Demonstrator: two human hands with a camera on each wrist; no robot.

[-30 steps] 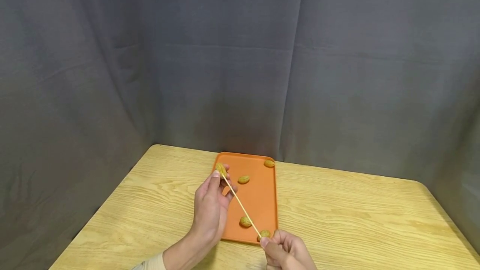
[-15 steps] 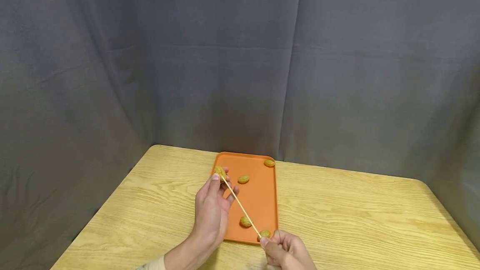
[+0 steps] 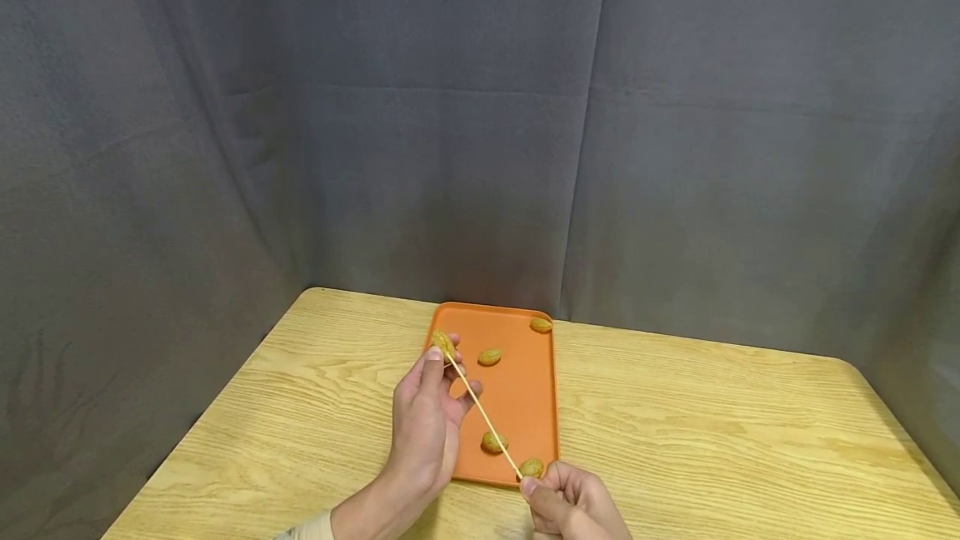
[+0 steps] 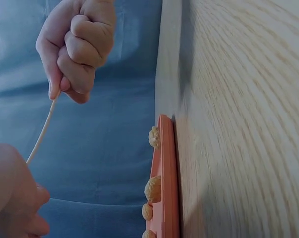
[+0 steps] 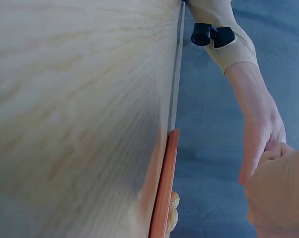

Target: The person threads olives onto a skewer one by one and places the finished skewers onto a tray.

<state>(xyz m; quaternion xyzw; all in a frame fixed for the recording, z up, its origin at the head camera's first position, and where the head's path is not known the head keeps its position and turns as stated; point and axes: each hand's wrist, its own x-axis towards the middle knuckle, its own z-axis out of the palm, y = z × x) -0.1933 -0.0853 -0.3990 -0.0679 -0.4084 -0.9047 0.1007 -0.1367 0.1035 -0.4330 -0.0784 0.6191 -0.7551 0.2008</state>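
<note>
My left hand point(image 3: 427, 427) holds a wrinkled yellow-green oval piece point(image 3: 442, 344), like a nut or dried fruit, between thumb and fingers over the left side of an orange tray point(image 3: 517, 394). From that piece a thin wooden skewer point(image 3: 480, 408) slants down to my right hand point(image 3: 577, 502), which pinches its near end by the tray's front right corner. In the left wrist view the skewer point(image 4: 40, 134) is slightly bowed. The skewer's far tip is hidden at the piece. My right hand's remaining fingers are curled in.
Several similar pieces lie on the tray: one point(image 3: 541, 324) at the far right corner, one point(image 3: 490, 357) behind the middle, one point(image 3: 493, 442) near the front and one point(image 3: 531, 468) beside my right hand. A wooden table point(image 3: 697, 432) bears the tray; grey curtains point(image 3: 465, 123) surround it.
Both hands keep almost the same place and hold. The left hand's free fingers reach slightly further right and down; the skewer stays at the same slant.
</note>
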